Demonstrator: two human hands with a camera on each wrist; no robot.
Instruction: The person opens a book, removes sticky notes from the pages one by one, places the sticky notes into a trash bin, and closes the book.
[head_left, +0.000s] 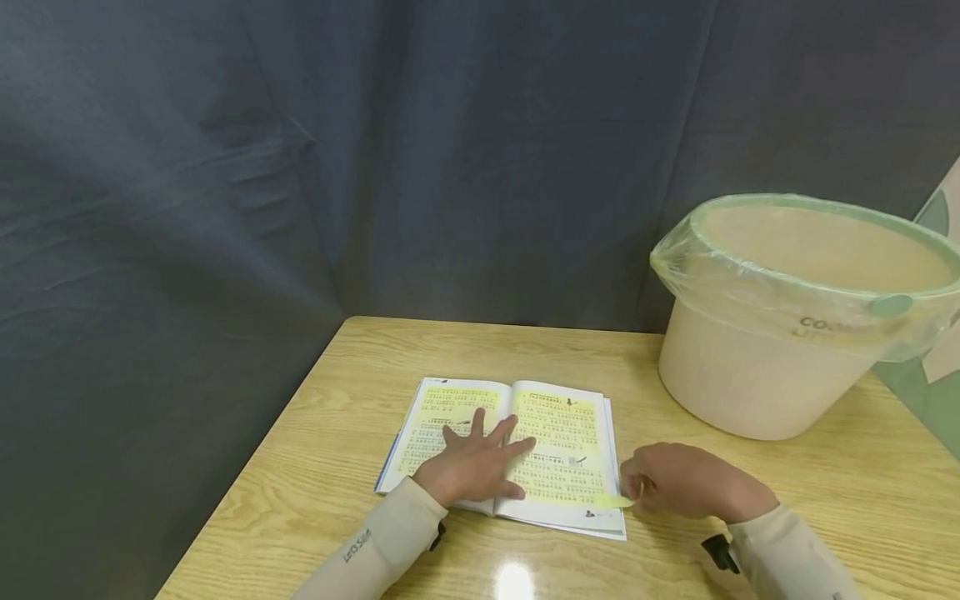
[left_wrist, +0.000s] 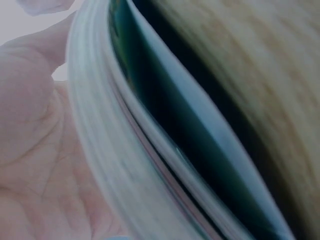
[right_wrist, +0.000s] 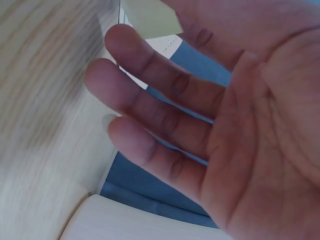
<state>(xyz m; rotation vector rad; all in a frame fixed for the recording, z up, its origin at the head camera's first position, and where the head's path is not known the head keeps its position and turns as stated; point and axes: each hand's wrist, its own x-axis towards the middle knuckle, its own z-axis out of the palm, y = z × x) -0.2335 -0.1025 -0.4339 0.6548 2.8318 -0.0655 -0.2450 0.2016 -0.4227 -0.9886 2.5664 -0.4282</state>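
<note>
An open book (head_left: 558, 467) lies on the table, its printed pages marked with yellow bands over many lines. My left hand (head_left: 474, 467) rests with fingers spread across the middle fold, pressing the pages flat. From the left wrist, the bent edges of the book's pages (left_wrist: 125, 130) show beside the palm. Just off the right page's lower edge, my right hand (head_left: 675, 482) pinches the end of a thin yellow strip (head_left: 611, 501) that reaches over the page. In the right wrist view the pale yellow strip (right_wrist: 152, 19) shows by the index finger, the other fingers loosely bent.
A large pale bin (head_left: 750, 375) with a green rim and a clear plastic liner stands at the table's right. The wooden table (head_left: 360, 417) has its left edge beside a dark curtain (head_left: 480, 167), which also hangs behind.
</note>
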